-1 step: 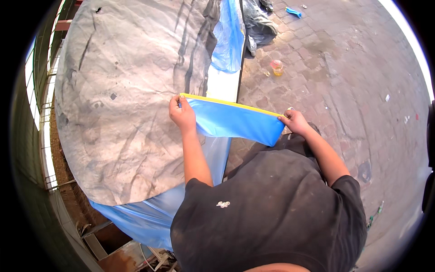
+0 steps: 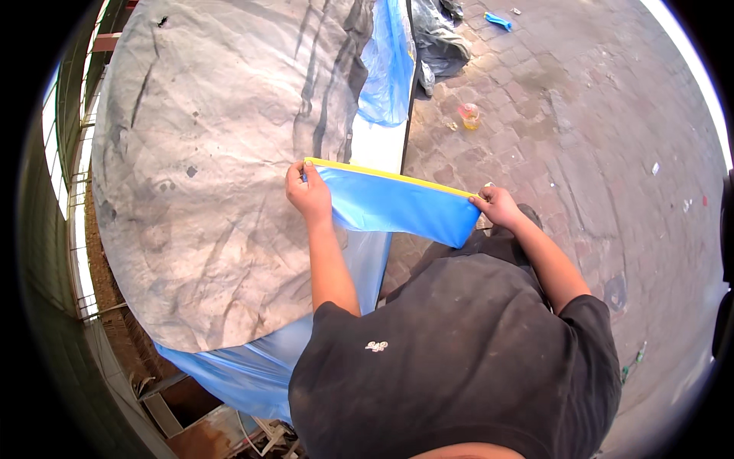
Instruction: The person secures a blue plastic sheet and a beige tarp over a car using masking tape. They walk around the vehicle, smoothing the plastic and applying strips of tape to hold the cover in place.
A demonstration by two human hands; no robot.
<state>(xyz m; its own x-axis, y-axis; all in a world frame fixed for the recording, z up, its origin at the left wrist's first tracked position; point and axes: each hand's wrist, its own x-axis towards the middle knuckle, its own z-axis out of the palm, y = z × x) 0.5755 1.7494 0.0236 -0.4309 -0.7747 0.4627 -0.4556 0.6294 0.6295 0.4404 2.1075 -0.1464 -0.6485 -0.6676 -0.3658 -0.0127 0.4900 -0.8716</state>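
Stretched between my two hands is a blue plastic piece (image 2: 401, 205) with a yellow strip (image 2: 390, 176) along its top edge; whether it is a bag or a single sheet I cannot tell. My left hand (image 2: 309, 195) pinches the strip's left end, above a stained greyish cloth (image 2: 206, 183). At the other end, my right hand (image 2: 497, 206) grips the corner between thumb and fingers, over the paving. The blue piece hangs down toward me, its strip sloping slightly lower at the right.
Blue plastic sheeting (image 2: 229, 367) shows beneath the cloth's near edge, and more blue plastic (image 2: 386, 76) lies at the far side. A dark crumpled plastic heap (image 2: 443, 46) and a clear cup (image 2: 469, 118) are on the stone paving (image 2: 596, 153). Wood scraps (image 2: 271, 436) lie at the lower left.
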